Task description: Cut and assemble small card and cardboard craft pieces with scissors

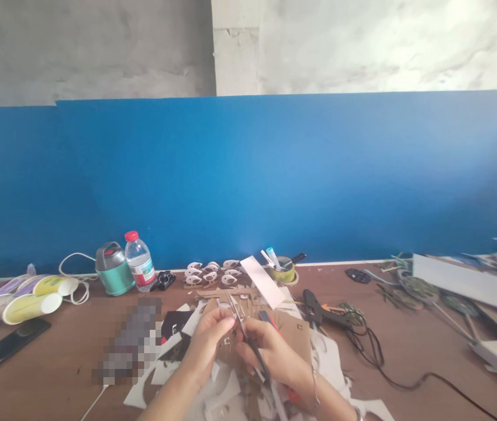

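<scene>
A grey wall [345, 47] rises behind a blue panel [248, 175], and below them the brown desk [410, 339] runs across the view, its far edge a pale strip along the panel. Paper scraps [327, 351] and cardboard [299, 336] crowd the middle; brown surface shows on both sides of them, crossed on the right by a black cable [432, 376]. A long white board [472, 286] lies at the far right, paper cups [24, 309] at the far left, a turquoise container [116, 280] and a bottle [141, 264] near the far edge. Above the scraps, the right hand [272, 346] has its grip clamped on the scissors [257, 354], blades pointing away. The left hand [207, 334] is just beside the blades, thumb and fingers bunched; whether its grip is clamped on something small, I cannot tell
</scene>
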`<state>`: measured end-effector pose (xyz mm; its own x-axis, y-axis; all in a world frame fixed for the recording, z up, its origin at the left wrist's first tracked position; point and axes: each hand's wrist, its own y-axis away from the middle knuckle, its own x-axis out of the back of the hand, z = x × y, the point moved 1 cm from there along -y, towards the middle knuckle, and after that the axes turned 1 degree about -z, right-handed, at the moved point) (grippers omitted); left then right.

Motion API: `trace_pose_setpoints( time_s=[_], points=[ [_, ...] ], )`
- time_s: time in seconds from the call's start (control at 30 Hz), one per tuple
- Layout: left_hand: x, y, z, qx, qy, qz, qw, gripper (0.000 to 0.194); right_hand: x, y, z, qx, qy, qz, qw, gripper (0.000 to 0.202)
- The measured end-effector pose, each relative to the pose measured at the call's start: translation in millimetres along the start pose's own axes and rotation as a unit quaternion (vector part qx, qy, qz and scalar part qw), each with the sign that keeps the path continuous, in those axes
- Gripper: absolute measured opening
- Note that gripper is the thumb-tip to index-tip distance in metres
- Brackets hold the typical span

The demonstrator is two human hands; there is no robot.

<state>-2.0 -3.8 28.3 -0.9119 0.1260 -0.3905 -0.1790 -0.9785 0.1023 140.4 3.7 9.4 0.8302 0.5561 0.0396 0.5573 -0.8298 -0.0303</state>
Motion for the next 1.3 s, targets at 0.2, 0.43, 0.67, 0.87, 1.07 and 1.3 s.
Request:
trace_pose_setpoints(
  time_s=[0.2,0.43,0.67,0.87,1.07,1.3],
  points=[
    [2.0,-2.7,1.0,0.007,0.005,-0.007,1.0,0.022,3.2,1.3,-4.8,-0.016,0.016,-0.014,1.0,0.02],
    [3.4,-1.7,4.5,0.0,-0.02,-0.008,1.0,0.02,8.8,2.1,-1.7,-0.019,0.025,-0.031,0.999,0.012],
    [6.6,-3.0,2.7,0.004,-0.032,-0.014,0.999,0.019,9.6,3.6,-5.3,-0.031,0.037,-0.04,0.998,0.014],
    [5.3,-2.9,4.2,0.01,-0.028,-0.021,0.999,0.02,11.3,3.7,-7.2,-0.028,0.058,-0.047,0.997,0.013],
    [6.1,-3.6,4.6,0.007,-0.018,-0.028,0.999,0.02,11.6,3.7,-9.1,-0.034,0.056,-0.049,0.997,0.012],
    [5.7,-3.7,6.9,0.009,-0.015,-0.048,0.999,0.019,12.1,5.3,-11.2,-0.04,0.049,-0.054,0.997,0.01]
  ],
)
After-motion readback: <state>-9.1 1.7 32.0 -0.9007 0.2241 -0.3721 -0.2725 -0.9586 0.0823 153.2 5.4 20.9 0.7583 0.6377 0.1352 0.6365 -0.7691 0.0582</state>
